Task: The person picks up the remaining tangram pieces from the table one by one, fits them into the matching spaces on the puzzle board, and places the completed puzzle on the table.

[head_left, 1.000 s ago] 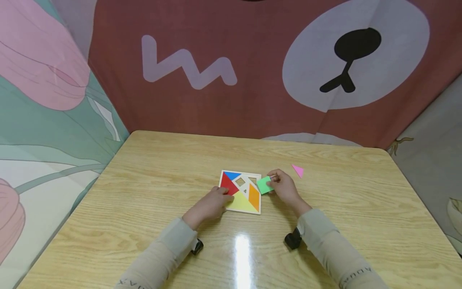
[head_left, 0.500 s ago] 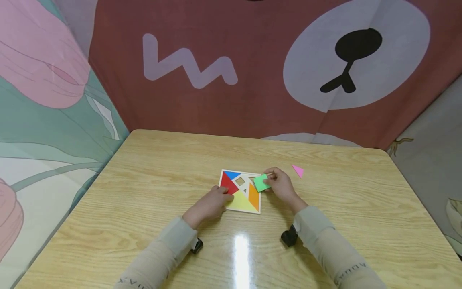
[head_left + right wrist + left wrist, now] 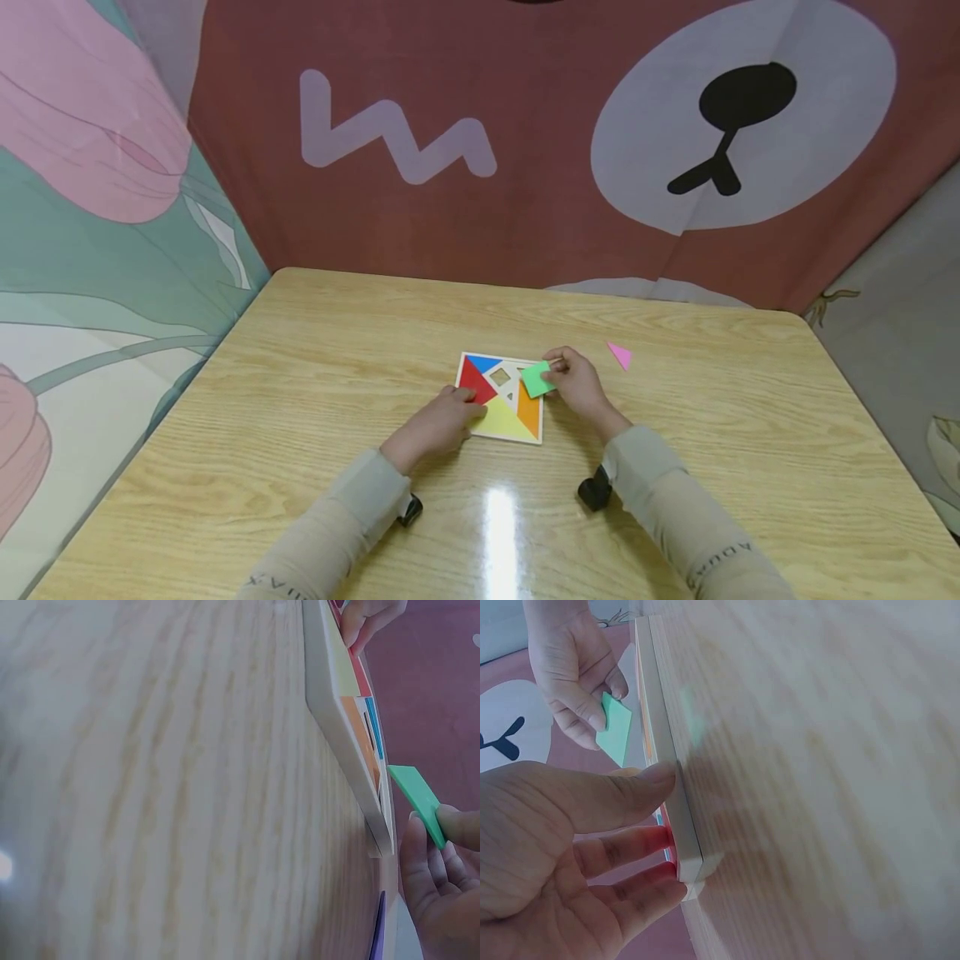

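Note:
A square tangram board (image 3: 463, 357) lies on the table, holding red (image 3: 474, 379), blue (image 3: 483, 363), yellow (image 3: 504, 421) and orange (image 3: 529, 414) pieces. My left hand (image 3: 438, 418) grips its left near corner, thumb against the edge and fingers over the red piece. Between thumb and fingers of my right hand (image 3: 581, 385) is a green square piece (image 3: 537, 379), tilted above the board's right part. In the right wrist view the green square (image 3: 420, 799) appears apart from the board. A square hole and a small triangular hole show in the board; the green piece partly covers another opening.
A pink triangle piece (image 3: 620, 356) lies on the table beyond my right hand. The wooden table (image 3: 300, 375) reaches back to a brown cloth (image 3: 525, 225) with a cartoon print. Black wrist cameras hang under both sleeves.
My right hand has carried the green square leftward, from beside the board's right edge to over its upper right part. The left hand and the pink triangle have stayed put.

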Available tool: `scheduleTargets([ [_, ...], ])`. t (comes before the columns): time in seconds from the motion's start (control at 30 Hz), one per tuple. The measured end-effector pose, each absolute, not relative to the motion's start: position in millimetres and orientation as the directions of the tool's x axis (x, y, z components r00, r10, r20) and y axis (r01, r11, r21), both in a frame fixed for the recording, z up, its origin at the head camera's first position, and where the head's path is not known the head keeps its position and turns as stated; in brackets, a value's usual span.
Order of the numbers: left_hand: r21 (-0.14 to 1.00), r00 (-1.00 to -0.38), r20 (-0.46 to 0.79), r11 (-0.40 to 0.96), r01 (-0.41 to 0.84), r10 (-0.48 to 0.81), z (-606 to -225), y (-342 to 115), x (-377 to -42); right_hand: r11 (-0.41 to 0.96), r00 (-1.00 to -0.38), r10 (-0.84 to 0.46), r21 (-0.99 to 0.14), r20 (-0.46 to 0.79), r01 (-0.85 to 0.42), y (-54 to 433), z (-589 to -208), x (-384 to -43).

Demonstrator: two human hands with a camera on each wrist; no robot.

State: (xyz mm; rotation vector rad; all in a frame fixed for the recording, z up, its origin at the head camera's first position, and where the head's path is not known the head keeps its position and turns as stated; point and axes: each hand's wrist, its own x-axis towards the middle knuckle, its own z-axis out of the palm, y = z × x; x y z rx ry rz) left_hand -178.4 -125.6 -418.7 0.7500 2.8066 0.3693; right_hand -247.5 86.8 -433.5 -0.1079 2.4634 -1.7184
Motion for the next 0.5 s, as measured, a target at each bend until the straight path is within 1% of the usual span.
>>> scheduleTargets([
  [0.17,0.296,-0.85,-0.143,0.842,0.452,0.507,-419.8,-125.2,-178.8,0.351,-0.988,-0.136,-0.936,-0.07,0.018,85.8,-433.8,-248.3],
  [0.4,0.29,-0.849,-0.132,0.839,0.461,0.512,-420.4,-125.7,-178.9,0.397,-0.989,-0.122,-0.918,-0.085,0.03,80.7,-433.6,-249.6],
  [0.5,0.284,-0.847,-0.124,0.837,0.468,0.516,-420.4,-126.1,-178.8,0.383,-0.989,-0.123,-0.923,-0.08,0.027,78.4,-433.4,-250.3],
])
